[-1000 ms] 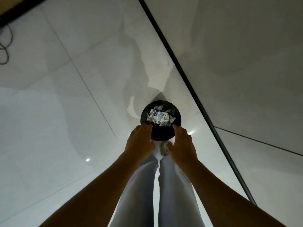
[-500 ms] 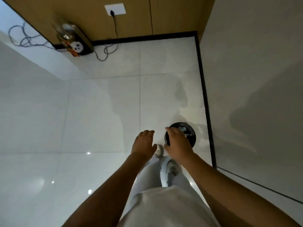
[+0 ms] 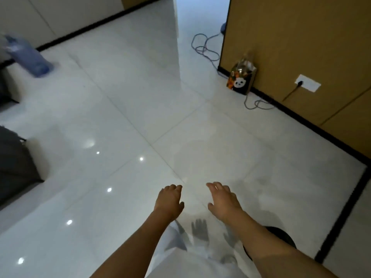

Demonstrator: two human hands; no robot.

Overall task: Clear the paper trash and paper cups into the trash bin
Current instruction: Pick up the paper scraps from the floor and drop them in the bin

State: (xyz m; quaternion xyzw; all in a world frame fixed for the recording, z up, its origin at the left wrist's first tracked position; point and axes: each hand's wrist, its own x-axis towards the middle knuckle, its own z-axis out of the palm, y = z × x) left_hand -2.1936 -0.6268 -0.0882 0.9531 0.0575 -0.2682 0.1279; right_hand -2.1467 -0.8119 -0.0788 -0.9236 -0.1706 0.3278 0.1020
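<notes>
Both hands were held out in front of the person, palms down above the glossy white tiled floor (image 3: pixel 140 109), and each was released, with loosely spread fingers holding nothing. The left hand (image 3: pixel 169 201) hung just beside the right hand (image 3: pixel 222 203), the two apart with bare tile showing between them. Their dark shadows fell on the white trousers (image 3: pixel 200 263) below.

The round black trash bin (image 3: pixel 281 236) stood on the floor at the lower right, partly hidden behind the right forearm, near the black skirting strip along the wall; its contents could not be seen.

Farther off, a small gift bag printed with a panda face (image 3: pixel 240 82) leaned against the tan wood-panelled wall (image 3: pixel 301 37), with a grey cable (image 3: pixel 204 49) looped on the floor beside it. A blurred blue bottle-shaped object (image 3: pixel 28 55) lay at the far left.
</notes>
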